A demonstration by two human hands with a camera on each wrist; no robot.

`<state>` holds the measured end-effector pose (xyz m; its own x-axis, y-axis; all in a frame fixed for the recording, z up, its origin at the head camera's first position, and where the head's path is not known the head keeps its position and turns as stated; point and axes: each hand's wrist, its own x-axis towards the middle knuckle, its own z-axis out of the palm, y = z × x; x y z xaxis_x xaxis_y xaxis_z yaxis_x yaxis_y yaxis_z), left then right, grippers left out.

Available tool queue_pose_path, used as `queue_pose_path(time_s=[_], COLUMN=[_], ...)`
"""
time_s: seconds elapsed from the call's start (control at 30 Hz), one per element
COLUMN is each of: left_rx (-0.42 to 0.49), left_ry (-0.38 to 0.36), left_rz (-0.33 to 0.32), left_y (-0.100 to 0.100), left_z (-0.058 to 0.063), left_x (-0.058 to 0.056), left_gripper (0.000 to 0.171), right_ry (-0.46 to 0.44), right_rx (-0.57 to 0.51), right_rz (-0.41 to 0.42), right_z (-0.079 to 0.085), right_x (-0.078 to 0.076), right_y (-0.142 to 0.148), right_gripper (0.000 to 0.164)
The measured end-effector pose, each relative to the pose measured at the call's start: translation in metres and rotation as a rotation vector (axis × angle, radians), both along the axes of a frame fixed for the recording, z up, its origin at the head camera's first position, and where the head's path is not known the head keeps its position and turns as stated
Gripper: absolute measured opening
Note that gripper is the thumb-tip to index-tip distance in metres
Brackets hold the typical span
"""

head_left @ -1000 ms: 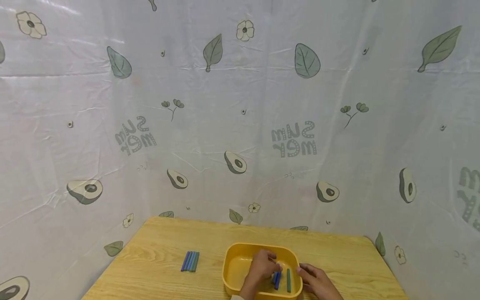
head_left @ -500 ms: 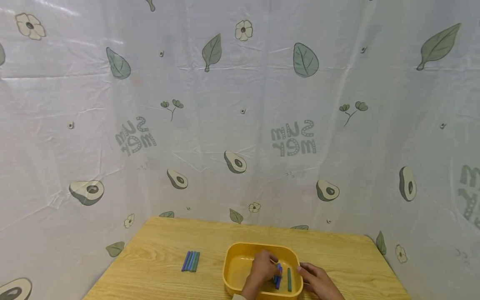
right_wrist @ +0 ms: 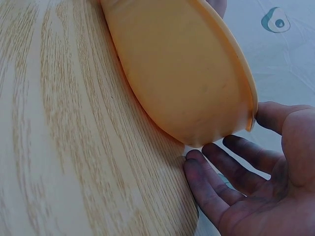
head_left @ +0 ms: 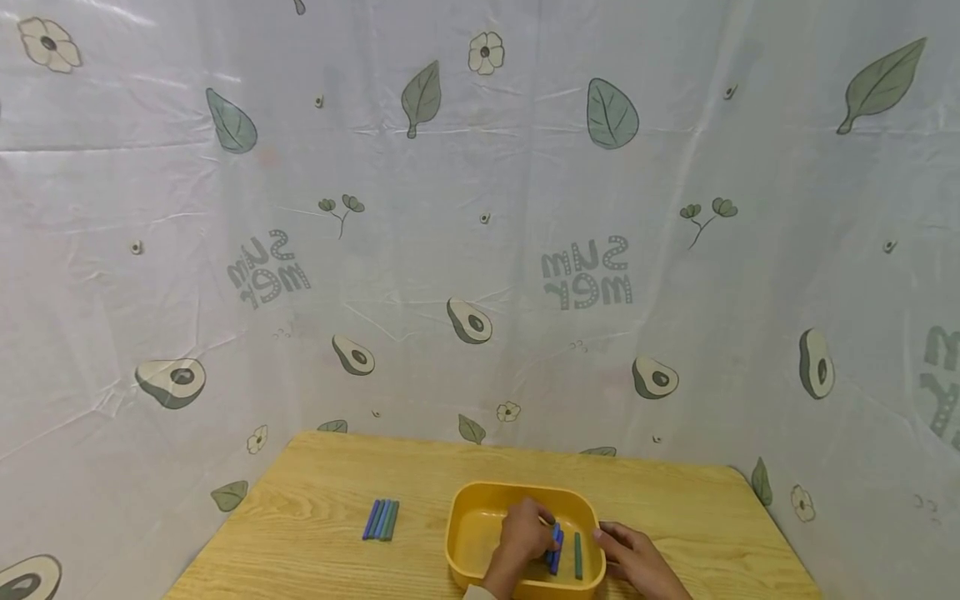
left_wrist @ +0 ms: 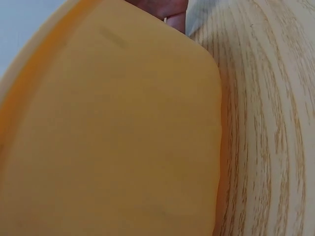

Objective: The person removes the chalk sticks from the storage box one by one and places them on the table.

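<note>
Gripping one yellow tub [head_left: 474, 537] at its three o'clock side, the right hand [head_left: 637, 558] is keeping its thumb at the rim and its fingers against the outside. Inside the tub, the left hand [head_left: 521, 533] is bending over a cluster of blue and purple sticks [head_left: 556, 563], at least two showing; whether it is pinching any, I cannot tell. One lone green stick [head_left: 578, 556] is lying toward four o'clock. On one wooden table [head_left: 667, 500], a row of sticks [head_left: 382, 520], at least four, is lying at nine o'clock from the tub.
</note>
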<state>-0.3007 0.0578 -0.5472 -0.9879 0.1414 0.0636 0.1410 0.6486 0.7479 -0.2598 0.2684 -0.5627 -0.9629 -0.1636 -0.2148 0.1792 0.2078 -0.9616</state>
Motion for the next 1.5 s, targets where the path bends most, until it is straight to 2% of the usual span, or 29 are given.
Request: queue_pose_path(time_s=[0.23, 0.43, 0.67, 0.8, 1.07, 1.2, 1.37, 1.5], left_rx=[0.019, -0.001, -0.019, 0.045, 0.291, 0.333, 0.334, 0.382], left_ry=[0.009, 0.0, 0.014, -0.016, -0.148, -0.167, -0.149, -0.149], left_rz=[-0.013, -0.014, 0.0, 0.001, -0.007, -0.012, -0.014, -0.021], left_y=[-0.003, -0.003, -0.006, -0.008, -0.014, -0.017, -0.022, -0.026], left_z=[-0.001, -0.001, 0.003, 0.0, -0.002, 0.001, 0.006, 0.009], left_x=[-0.003, -0.006, -0.003, -0.004, -0.004, -0.004, -0.004, -0.003], left_gripper=[0.022, 0.02, 0.016, 0.016, 0.019, 0.021, 0.022, 0.024], right_ry=[0.011, 0.029, 0.037, 0.021, 0.004, 0.006, 0.01, 0.017], right_rx=[0.005, -0.014, -0.031, -0.027, -0.016, -0.003, -0.008, -0.011], right_rz=[0.02, 0.04, 0.042, 0.035, 0.026, 0.016, 0.019, 0.018], right_z=[0.0, -0.001, 0.005, 0.004, -0.002, -0.001, 0.001, 0.003], right_x=[-0.002, -0.003, 0.001, 0.0, -0.001, -0.001, 0.0, 0.001], right_y=[0.002, 0.002, -0.001, -0.001, 0.0, 0.0, 0.001, 0.0], right_gripper=[0.08, 0.08, 0.082, 0.082, 0.082, 0.081, 0.08, 0.08])
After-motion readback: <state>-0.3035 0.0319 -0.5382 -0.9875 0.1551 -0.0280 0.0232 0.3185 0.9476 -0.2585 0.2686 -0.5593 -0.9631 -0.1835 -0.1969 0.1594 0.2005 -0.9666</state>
